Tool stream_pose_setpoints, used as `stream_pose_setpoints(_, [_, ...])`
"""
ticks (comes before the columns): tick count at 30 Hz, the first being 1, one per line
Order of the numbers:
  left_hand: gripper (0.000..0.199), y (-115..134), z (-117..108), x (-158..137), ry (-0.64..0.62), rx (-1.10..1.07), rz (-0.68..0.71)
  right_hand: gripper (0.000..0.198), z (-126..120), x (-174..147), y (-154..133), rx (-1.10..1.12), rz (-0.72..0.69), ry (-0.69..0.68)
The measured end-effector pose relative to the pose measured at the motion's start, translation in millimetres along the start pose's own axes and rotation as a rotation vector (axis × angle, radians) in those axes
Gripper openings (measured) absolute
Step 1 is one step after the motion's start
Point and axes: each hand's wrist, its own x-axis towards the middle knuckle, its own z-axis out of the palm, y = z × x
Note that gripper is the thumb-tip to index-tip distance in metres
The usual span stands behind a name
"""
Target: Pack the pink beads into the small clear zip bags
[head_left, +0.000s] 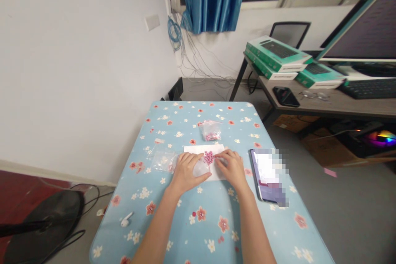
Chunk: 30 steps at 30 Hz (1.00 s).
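Left hand (187, 169), thumb spread from fingers, nothing clearly gripped; right hand (231, 166), fingers curled, hold indiscernible. Between them, on the white sheet (219, 148), pink beads (209, 156): a nudge could scatter them across the desk (198, 251); cluster tapers toward the person, long axis roughly near to far.

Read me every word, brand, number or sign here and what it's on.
No text is clear enough to quote.
Green keyboard boxes: lettering, too blurred.
Monitor: lines on screen, too blurred.
Phone on the flowered table: screen pixelated, unreadable.
White paper: no writing that I can make out.
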Motion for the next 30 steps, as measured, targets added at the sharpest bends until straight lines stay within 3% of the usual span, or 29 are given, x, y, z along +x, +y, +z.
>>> stream_pose_setpoints(12, [0.051, -1, 0, 0, 0.001, -0.01, 0.008, 0.015, 4, 2, -2, -0.004, 0.028, 0.05])
stream_pose_setpoints(21, [0.053, -2, 2, -1, 0.003, 0.015, 0.01, 0.014, -6, 6, -21, 0.501, -0.029, -0.041])
stream_pose_setpoints(26, [0.052, -2, 2, -1, 0.008, 0.006, 0.013, 0.012, -6, 5, -30, 0.548, -0.05, -0.116])
stream_pose_setpoints(30, [0.05, -2, 2, -1, 0.015, 0.003, 0.018, 0.012, -2, 6, -20, 0.52, -0.015, -0.028])
